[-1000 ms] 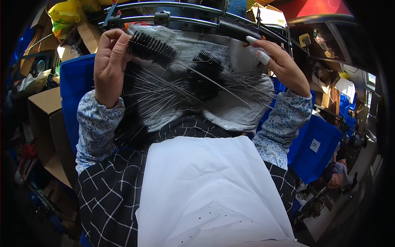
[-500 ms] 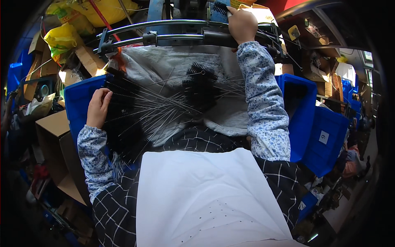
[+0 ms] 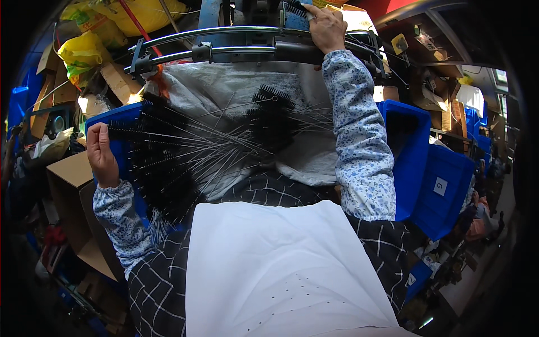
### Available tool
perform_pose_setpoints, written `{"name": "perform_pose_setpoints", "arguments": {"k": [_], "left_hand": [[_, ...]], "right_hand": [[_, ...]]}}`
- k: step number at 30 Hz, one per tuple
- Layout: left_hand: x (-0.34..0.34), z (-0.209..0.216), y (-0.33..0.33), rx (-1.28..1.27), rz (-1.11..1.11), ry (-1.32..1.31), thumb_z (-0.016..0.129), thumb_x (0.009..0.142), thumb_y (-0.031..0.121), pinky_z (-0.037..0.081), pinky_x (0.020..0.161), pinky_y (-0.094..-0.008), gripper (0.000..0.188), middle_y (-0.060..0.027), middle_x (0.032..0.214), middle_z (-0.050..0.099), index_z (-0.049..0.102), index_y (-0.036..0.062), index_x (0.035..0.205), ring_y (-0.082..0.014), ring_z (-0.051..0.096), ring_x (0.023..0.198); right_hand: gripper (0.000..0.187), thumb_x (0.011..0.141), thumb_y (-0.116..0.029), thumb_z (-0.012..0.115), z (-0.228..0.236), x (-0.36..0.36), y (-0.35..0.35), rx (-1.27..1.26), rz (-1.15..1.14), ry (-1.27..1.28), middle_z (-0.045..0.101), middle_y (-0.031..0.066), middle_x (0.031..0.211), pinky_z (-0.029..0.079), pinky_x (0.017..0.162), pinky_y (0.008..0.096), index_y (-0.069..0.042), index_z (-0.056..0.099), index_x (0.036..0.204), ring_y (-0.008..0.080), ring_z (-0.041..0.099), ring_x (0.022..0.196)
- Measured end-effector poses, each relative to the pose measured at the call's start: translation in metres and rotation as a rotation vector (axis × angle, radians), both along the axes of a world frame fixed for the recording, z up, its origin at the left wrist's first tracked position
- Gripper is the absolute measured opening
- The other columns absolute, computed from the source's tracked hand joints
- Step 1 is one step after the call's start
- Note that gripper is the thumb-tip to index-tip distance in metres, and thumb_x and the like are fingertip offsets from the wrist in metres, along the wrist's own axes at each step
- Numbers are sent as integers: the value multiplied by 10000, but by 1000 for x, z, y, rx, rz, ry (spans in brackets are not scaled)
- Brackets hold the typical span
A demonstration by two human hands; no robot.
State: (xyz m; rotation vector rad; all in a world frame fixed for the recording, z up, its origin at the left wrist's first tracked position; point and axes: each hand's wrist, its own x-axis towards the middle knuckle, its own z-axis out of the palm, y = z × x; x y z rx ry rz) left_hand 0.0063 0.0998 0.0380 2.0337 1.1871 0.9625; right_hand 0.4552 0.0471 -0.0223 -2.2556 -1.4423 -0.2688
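Observation:
Several black-bristled tube brushes with thin twisted wire handles lie heaped across my lap. The left bunch of brushes [image 3: 160,151] has its bristles toward my left arm, and a second bunch [image 3: 269,115] crosses it in the middle. My left hand [image 3: 103,156] is closed, its fingertips pinching the bristle end of a brush [image 3: 124,131] that sticks out of the left bunch. Up at the machine's blue block [image 3: 296,21], my right hand [image 3: 327,28] is closed on a short black-bristled brush [image 3: 294,8]. The fingers partly hide that brush.
Chrome guide rails [image 3: 241,50] run across the machine ahead of me. A white woven sheet [image 3: 224,78] hangs below them. Blue bins [image 3: 407,146] stand on the right, another blue bin [image 3: 98,119] on the left, beside an open cardboard box [image 3: 70,171]. Yellow bags [image 3: 84,53] lie far left.
My left hand has moved left, drawing one brush's bristle end out from the bunch. My right hand has shifted slightly up and left at the blue block, with its brush.

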Motion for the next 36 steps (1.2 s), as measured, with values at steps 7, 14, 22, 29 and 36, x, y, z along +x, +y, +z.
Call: {"name": "perform_pose_setpoints", "arguments": {"k": [7, 14, 22, 29, 36], "left_hand": [[18, 13, -2, 56, 29, -72, 390, 879, 157, 322, 726, -193, 181, -8, 795, 453, 479, 2, 855, -72, 404, 761], [-69, 41, 35, 338, 407, -15, 353, 869, 196, 365, 771, -232, 274, -58, 846, 494, 519, -20, 895, -145, 478, 828], [-73, 83, 20, 1177, 324, 614, 563, 713, -54, 465, 642, -331, 357, -137, 850, 534, 431, 4, 1039, -240, 548, 772], [-61, 80, 0, 551, 564, 51, 486, 787, 100, 481, 646, -285, 131, -82, 835, 526, 528, -9, 847, -183, 546, 719], [-63, 80, -2, 202, 499, -631, 419, 817, 152, 489, 641, -257, 184, -58, 776, 507, 517, -3, 835, -152, 541, 705]], "right_hand": [[283, 752, -150, 439, -44, 42, 25, 53, 153, 33, 548, 62, 994, 304, 866, 460, -150, 572, 1002, 261, 453, 969], [451, 740, -321, 528, -19, 20, -19, -115, -206, -98, 485, 82, 1100, 290, 828, 477, -147, 463, 1151, 257, 382, 1075], [400, 727, -260, 541, -17, 3, -6, -32, -135, 75, 540, 94, 1047, 382, 798, 438, -101, 516, 1093, 253, 518, 952], [385, 732, -244, 526, -21, -12, 10, 8, -106, 45, 535, 91, 1060, 381, 796, 447, -88, 521, 1084, 252, 512, 964], [369, 735, -233, 518, -15, -30, 18, -16, -136, 43, 542, 86, 1042, 368, 771, 477, -93, 526, 1077, 254, 520, 947]]}}
